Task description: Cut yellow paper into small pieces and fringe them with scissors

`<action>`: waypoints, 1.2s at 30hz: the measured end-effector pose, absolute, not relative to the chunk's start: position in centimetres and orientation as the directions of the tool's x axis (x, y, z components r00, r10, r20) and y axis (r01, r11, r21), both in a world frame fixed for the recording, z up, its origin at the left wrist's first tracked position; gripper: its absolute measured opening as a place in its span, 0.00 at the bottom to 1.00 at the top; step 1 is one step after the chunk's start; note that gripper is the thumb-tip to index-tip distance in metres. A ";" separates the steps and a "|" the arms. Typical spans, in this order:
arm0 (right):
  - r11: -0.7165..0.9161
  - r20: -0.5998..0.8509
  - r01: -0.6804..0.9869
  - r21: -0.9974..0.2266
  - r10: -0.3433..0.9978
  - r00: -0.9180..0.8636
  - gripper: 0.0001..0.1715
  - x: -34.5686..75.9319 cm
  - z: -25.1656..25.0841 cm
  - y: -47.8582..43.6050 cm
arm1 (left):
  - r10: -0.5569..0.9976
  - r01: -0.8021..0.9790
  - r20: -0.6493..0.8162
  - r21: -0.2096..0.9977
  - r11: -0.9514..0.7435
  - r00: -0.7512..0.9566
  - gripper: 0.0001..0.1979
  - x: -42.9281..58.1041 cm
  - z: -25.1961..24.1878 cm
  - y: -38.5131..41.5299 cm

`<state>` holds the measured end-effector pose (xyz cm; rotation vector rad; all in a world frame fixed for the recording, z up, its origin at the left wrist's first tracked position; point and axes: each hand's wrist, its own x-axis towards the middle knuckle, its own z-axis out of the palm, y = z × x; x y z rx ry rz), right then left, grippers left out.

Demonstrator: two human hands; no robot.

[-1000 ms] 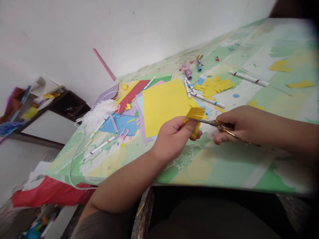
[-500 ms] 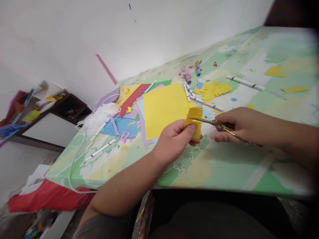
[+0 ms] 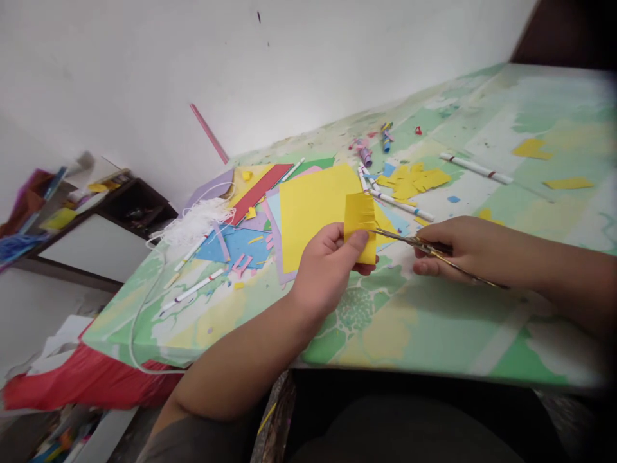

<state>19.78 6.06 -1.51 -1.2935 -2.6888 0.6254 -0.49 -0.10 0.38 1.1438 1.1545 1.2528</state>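
Observation:
Between the thumb and fingers of my left hand (image 3: 325,263) is a small strip of yellow paper (image 3: 357,212), its upper right edge cut into a fringe. My right hand (image 3: 456,247) grips a pair of scissors (image 3: 424,245) with gold-coloured handles. The scissor tips reach the right edge of the strip, just below the fringe, beside my left thumb. Behind my left hand lies a larger yellow sheet (image 3: 308,199) on top of other coloured sheets.
White string (image 3: 200,222) lies in a tangle at the left, beside a blue sheet (image 3: 236,247) and a red strip (image 3: 260,193). Several markers are scattered about, one marker (image 3: 475,167) at the right. Yellow scraps (image 3: 414,180) and small paper rolls (image 3: 386,138) lie farther back on the patterned tablecloth (image 3: 434,334).
My left hand has shifted slightly left with the yellow strip and turned it more upright. The scissor blades, which lay across the strip, now meet only its right edge.

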 end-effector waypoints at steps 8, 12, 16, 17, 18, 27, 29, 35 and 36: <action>0.590 -0.067 0.703 -0.398 0.745 -0.663 0.23 19.5 -1.1 5.7 | 0.999 -0.008 0.005 1.000 -0.004 0.049 0.10 -0.5 0.2 0.0; 0.576 -0.105 0.709 -0.408 0.741 -0.663 0.24 19.3 -0.9 5.4 | 0.999 0.022 -0.007 1.000 0.006 0.047 0.11 -0.5 0.3 -0.1; 0.563 -0.119 0.722 -0.403 0.750 -0.651 0.27 19.0 -0.8 5.2 | 0.998 0.049 -0.013 0.999 0.010 0.058 0.11 -0.3 0.4 -0.2; 0.562 -0.121 0.723 -0.402 0.750 -0.651 0.27 19.0 -0.8 5.2 | 0.998 0.052 -0.011 0.999 0.007 0.063 0.11 -0.3 0.4 -0.2; 0.564 -0.123 0.722 -0.402 0.748 -0.653 0.27 19.0 -0.8 5.1 | 0.998 0.053 -0.007 0.999 0.004 0.067 0.11 -0.3 0.4 -0.2; 0.565 -0.113 0.702 -0.434 0.739 -0.664 0.29 18.7 -0.6 4.9 | 0.995 0.046 0.022 0.999 -0.027 0.099 0.10 -0.4 0.3 -0.2; 0.563 -0.106 0.699 -0.441 0.741 -0.663 0.29 18.7 -0.7 4.9 | 0.995 0.050 0.021 0.998 -0.026 0.093 0.10 -0.4 0.3 -0.2; 0.579 -0.072 0.703 -0.414 0.749 -0.659 0.29 18.6 -0.8 4.8 | 0.997 0.071 0.020 0.997 -0.026 0.081 0.09 -0.4 0.5 -0.2; 0.577 -0.071 0.707 -0.409 0.752 -0.655 0.30 18.6 -0.8 4.8 | 0.997 0.079 0.022 0.997 -0.028 0.075 0.09 -0.4 0.5 -0.3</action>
